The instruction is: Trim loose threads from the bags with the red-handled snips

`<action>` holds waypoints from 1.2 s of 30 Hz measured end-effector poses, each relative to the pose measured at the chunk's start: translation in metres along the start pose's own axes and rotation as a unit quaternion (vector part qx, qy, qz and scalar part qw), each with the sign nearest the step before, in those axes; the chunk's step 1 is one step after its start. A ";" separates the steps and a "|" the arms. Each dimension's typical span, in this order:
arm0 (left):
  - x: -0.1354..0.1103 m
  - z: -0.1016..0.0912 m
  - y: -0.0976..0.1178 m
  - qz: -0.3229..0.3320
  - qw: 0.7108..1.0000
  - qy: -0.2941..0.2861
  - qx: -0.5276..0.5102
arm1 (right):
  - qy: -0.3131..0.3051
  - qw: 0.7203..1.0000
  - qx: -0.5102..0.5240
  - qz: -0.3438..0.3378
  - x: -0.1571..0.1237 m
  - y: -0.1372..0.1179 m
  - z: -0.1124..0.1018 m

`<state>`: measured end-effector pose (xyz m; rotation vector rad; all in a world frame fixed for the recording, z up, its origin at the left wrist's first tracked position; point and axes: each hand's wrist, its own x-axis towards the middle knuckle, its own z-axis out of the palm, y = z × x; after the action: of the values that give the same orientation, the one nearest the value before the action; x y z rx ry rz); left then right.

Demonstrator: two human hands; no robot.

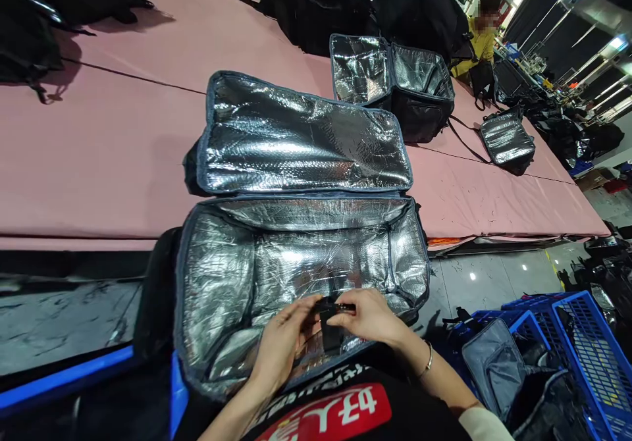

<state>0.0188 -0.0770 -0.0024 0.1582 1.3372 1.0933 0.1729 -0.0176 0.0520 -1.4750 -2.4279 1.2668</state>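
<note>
Silver foil is lining the large, boxy black bag [217, 283], which is resting mouth-upward close against the wearer's black top with a red patch [340, 408]. Above the large bag's near side, the left hand [286, 336] is gripping one end of a small, narrow black fitting [336, 307] with bent fingers, while the right hand [372, 316] is pinching its other end between thumb and fingers, presumably to steady it from both sides. Below the fitting, a flat black strap [332, 339] is hanging against the large bag's near wall. Right of the large bag, blue plastic lattice crates [587, 336] are holding dark and grey bags, probably keeping them off the floor. Behind its mouth, the foil-faced rectangular lid [306, 145] is lying back over the pink-covered table [99, 158], likely so both hands are reaching in unobstructed. Farther behind the large bag, rightward, a smaller black foil-lined bag [422, 115] is sitting unfastened; beyond, a person in yellow [481, 39] is appearing.
</note>
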 end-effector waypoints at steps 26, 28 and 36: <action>0.060 -0.017 0.203 0.626 0.579 0.092 0.514 | 0.183 0.973 0.123 -0.063 0.008 -0.031 -0.050; 0.064 -0.014 0.199 0.645 0.550 0.084 0.524 | 0.216 0.970 0.045 -0.100 0.023 -0.040 -0.066; 0.065 -0.017 0.188 0.722 0.444 0.110 0.519 | 0.298 0.878 -0.323 -0.190 0.090 -0.067 -0.091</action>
<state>-0.1063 0.0595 0.0707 2.5917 1.8647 1.3427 0.1123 0.0924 0.1239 -1.1212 -2.5635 -0.1093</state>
